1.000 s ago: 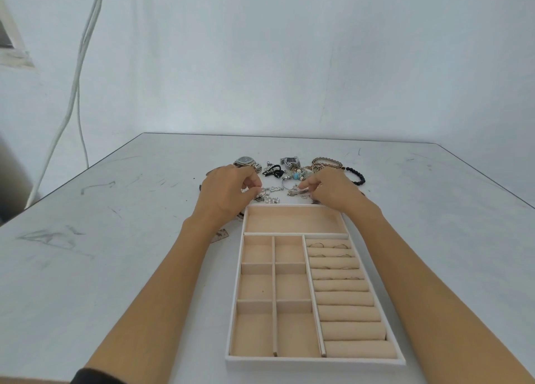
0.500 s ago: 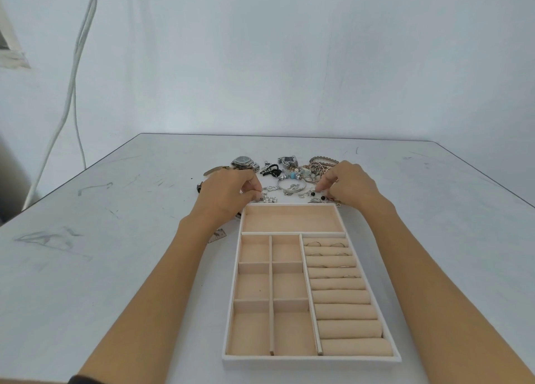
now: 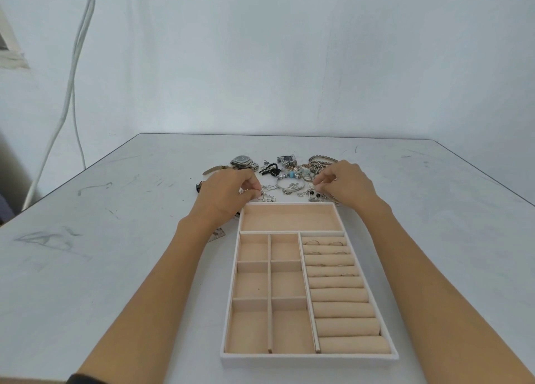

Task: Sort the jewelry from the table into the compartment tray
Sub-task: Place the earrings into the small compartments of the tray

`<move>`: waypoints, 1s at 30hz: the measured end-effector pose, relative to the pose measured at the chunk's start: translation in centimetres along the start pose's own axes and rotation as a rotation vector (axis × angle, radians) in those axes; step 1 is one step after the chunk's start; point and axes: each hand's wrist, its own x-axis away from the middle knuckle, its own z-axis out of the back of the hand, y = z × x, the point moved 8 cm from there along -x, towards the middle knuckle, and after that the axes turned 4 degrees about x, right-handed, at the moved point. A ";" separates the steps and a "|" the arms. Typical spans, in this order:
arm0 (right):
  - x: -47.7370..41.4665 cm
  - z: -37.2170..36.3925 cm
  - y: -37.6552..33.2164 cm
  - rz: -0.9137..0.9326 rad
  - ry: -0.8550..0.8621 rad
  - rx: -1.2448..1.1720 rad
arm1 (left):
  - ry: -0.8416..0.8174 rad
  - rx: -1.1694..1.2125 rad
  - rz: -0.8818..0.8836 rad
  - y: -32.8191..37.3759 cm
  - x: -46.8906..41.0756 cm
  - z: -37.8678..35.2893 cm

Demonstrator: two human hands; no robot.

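The beige compartment tray (image 3: 307, 358) lies on the white table, between my forearms. Thin rings (image 3: 312, 242) sit on its top ring rolls at the right; the other compartments hold nothing. Just beyond the tray's far edge lies the jewelry pile (image 3: 292, 176), with a silver watch (image 3: 241, 161), a second watch (image 3: 286, 159) and a silver bangle (image 3: 289, 185). At the tray's far left corner, my left hand (image 3: 228, 192) pinches a small silver ring (image 3: 259, 196). My right hand (image 3: 348, 188) has its fingers curled, pinching a small piece at the pile's right side.
A brown strap (image 3: 215, 169) lies left of the watch. Under my left forearm a small tag (image 3: 219, 234) peeks out. White cables (image 3: 69, 94) hang down the wall at the left. The table's left edge (image 3: 66, 181) runs diagonally.
My right hand has moved right and farther from me, along the pile. The left hand has stayed at the tray's far left corner, and the ring now shows between its fingertips.
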 end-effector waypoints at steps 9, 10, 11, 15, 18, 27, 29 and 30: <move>0.3 -1.0 -1.2 0.038 -0.008 0.086 | 0.017 -0.009 -0.006 0.0 0.0 0.1; 0.3 -0.9 -1.3 0.043 -0.003 0.093 | 0.017 -0.006 -0.004 0.0 0.0 0.0; 0.3 -0.8 -1.3 0.044 0.004 0.090 | 0.017 -0.003 -0.001 -0.1 0.0 0.0; 0.4 -0.4 -1.3 0.043 0.034 0.093 | 0.019 -0.011 0.014 -0.2 0.0 0.0; 0.1 0.3 -1.2 0.047 0.062 0.043 | 0.032 -0.034 0.026 -0.3 0.0 0.2; 0.5 2.5 -2.0 0.057 0.036 -0.482 | 0.085 -0.063 0.040 0.1 0.3 1.0; 0.7 2.7 -2.0 0.049 0.005 -0.566 | 0.087 -0.064 0.045 0.1 0.3 1.1; 0.9 2.9 -2.0 0.045 -0.004 -0.601 | 0.089 -0.065 0.047 0.1 0.3 1.2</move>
